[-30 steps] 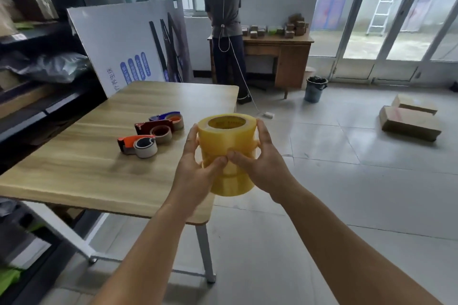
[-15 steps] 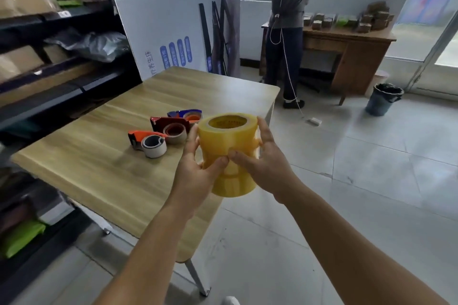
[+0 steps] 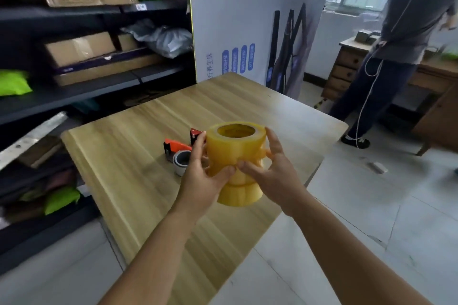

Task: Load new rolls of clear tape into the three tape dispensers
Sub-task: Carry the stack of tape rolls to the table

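Head view now looks over the worktop (image 3: 128, 156) from closer in than a second ago, so the person has stepped up to it. At left of the hands, the orange dispenser (image 3: 176, 146) lies on the wood with an empty core (image 3: 182, 162) beside it; a red dispenser (image 3: 195, 133) peeks out behind. The left hand (image 3: 201, 181) and right hand (image 3: 270, 173) carry the stacked tape rolls (image 3: 235, 163) upright above the worktop, fingers clamped around the stack. No roll is separated yet; loading has likely not begun.
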Tool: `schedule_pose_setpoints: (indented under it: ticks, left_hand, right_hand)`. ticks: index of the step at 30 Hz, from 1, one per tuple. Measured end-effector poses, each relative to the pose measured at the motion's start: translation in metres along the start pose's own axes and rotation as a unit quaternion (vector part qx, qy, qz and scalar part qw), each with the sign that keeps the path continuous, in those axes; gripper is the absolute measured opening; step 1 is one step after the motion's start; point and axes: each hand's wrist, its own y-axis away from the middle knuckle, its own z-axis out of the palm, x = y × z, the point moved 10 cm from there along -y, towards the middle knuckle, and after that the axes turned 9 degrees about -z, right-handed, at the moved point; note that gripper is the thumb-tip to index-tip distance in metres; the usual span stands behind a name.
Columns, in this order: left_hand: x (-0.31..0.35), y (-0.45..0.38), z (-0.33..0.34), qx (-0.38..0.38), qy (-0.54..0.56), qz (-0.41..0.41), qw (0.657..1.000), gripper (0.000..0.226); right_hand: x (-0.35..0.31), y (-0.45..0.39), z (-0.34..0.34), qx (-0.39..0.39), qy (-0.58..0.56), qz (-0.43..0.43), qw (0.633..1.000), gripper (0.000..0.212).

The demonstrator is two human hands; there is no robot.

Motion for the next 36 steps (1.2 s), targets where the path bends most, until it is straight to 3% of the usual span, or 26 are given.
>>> schedule_pose_setpoints:
  ticks: [10, 19, 22, 30, 36]
  left_hand:
    - [-0.045, -0.017, -0.086, 0.211, -0.032, -0.071, 0.974, 0.092]
    - [-0.078, -0.028, -0.109, 0.346, 0.018, -0.128, 0.929, 0.092]
    - [-0.089, -0.023, -0.114, 0.386, 0.014, -0.147, 0.910, 0.096]
    - [-0.120, -0.021, -0.155, 0.439, -0.011, -0.183, 0.880, 0.105]
    - [-0.144, -0.034, -0.191, 0.433, -0.027, -0.191, 0.880, 0.111]
  right_hand:
    - [0.018, -0.075, 0.110, -0.190, -0.062, 0.005, 0.980, 0.095]
    - [0.031, -0.124, 0.174, -0.314, -0.109, -0.024, 0.943, 0.067]
    - [0.036, -0.127, 0.195, -0.359, -0.105, -0.027, 0.927, 0.069]
    - [0.052, -0.127, 0.259, -0.420, -0.100, 0.017, 0.902, 0.079]
    - [0.058, -0.133, 0.303, -0.455, -0.072, 0.047, 0.886, 0.088]
